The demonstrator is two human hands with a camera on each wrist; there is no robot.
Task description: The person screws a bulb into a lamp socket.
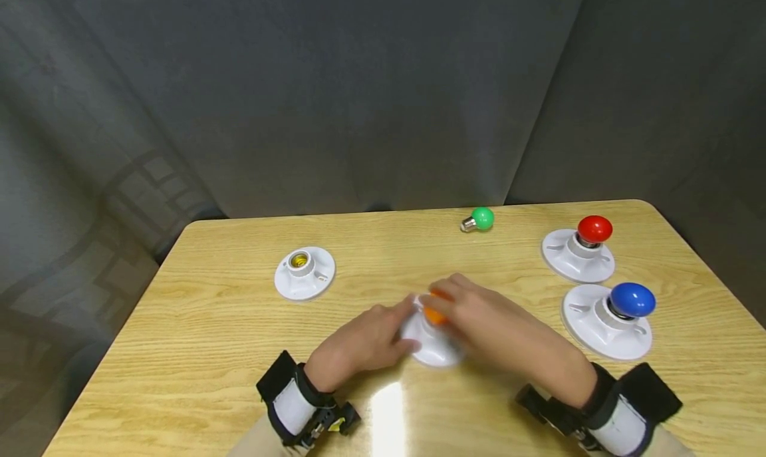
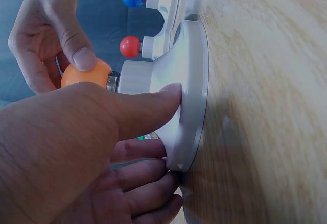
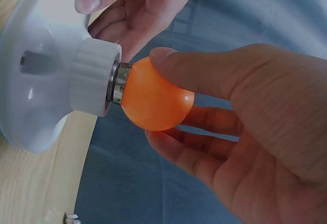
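An orange light bulb [image 3: 153, 101] stands with its metal base partly inside the white lamp holder [image 1: 435, 352] at the middle of the table. My right hand [image 1: 487, 320] holds the bulb between thumb and fingers; some metal of its base shows above the socket collar in the right wrist view. On the left, my left hand [image 1: 366, 340] grips the holder's round base, with the thumb [image 2: 153, 106] on its upper face and the fingers at its rim. In the head view the right hand is slightly blurred and covers part of the bulb.
A green bulb [image 1: 482, 218] lies on its side near the table's back edge. To the left sits a white holder [image 1: 304, 284] with an open socket. At right, two holders carry a red bulb [image 1: 595, 229] and a blue bulb [image 1: 633, 300]. A dark curtain [image 1: 359, 98] hangs behind.
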